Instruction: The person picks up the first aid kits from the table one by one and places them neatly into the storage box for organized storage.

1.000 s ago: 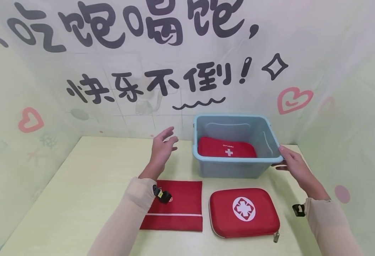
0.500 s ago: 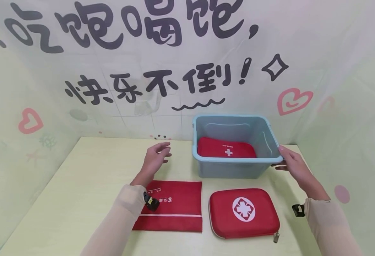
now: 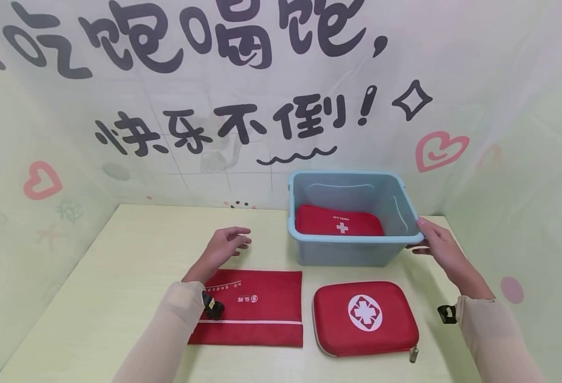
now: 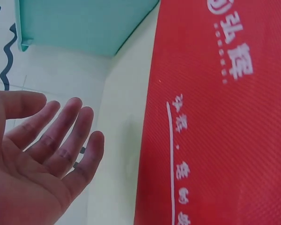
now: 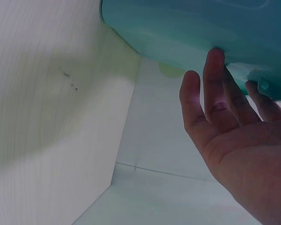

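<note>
A light blue plastic bin (image 3: 310, 250) stands at the back right of the table, with a red first-aid pouch (image 3: 339, 222) lying inside it. My right hand (image 3: 438, 246) rests with straight fingers against the bin's right rim (image 5: 187, 33). A flat red fabric bag (image 3: 257, 314) lies in front, and a red hard case with a white cross (image 3: 365, 317) lies to its right. My left hand (image 3: 223, 246) hovers open just beyond the fabric bag (image 4: 225, 122), holding nothing.
The pale yellow table (image 3: 118, 276) is closed in by a printed backdrop (image 3: 242, 106) behind and pale green walls (image 3: 525, 175) on both sides. A zipper pull (image 3: 413, 355) sticks out at the hard case's front right corner.
My left hand has dropped and drawn back toward me and to the left, from beside the bin to just above the fabric bag's far edge. The right hand has stayed on the bin.
</note>
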A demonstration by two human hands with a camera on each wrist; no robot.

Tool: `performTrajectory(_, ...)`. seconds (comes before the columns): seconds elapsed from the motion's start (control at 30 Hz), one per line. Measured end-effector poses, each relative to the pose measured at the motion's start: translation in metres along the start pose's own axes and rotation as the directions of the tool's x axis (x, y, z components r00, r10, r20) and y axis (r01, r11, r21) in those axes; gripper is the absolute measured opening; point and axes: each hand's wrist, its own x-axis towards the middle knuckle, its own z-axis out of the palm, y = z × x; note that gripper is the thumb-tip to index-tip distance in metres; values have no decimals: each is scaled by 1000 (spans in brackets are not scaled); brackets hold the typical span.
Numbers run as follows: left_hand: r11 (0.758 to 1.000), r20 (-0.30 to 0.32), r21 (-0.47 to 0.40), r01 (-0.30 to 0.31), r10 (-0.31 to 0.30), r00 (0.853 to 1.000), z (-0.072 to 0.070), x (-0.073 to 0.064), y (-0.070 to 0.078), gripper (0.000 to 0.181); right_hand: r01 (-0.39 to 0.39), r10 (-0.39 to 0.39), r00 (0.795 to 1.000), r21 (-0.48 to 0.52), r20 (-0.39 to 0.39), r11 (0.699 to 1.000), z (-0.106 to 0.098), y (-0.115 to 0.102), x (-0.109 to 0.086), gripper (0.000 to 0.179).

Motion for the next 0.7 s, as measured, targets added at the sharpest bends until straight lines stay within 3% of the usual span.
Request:
performTrajectory(0.47,998,-32,65,21,-19,999,-12,-4,-16,38,-12,12,1000,-1,6,1000,0,-2,0,61)
performTrajectory(0.7,986,-11,167,9,-7,1000,-22,-9,-22,40,-9,9,1000,6,17,1000,-2,-1,5,62)
